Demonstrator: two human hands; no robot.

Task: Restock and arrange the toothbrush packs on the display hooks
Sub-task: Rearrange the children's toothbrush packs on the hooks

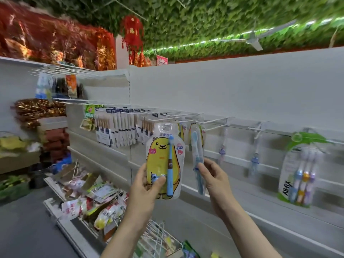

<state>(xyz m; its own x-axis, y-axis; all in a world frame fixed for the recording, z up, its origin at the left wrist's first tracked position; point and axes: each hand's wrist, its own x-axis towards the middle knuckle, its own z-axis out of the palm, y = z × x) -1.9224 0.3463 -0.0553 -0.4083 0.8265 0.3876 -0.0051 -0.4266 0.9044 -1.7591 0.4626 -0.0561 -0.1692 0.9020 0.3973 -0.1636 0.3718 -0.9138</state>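
The left hand (149, 185) grips the bear pack (164, 161) by its lower edge, thumb across the front. The pack stands upright, its hang hole at 12 o'clock from the hand, right at a hook (167, 119) tip. The right hand (210, 175) pinches a clear pack (197, 161) at 3 o'clock, which seems to hang from the neighbouring hook. The left hand looks nearer to hanging its pack.

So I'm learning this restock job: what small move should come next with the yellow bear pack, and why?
Probably settle the yellow bear pack fully onto its hook and release it: the left hand grips its lower part, its top already at the hook, while the right hand pinches the neighbouring blue toothbrush pack.
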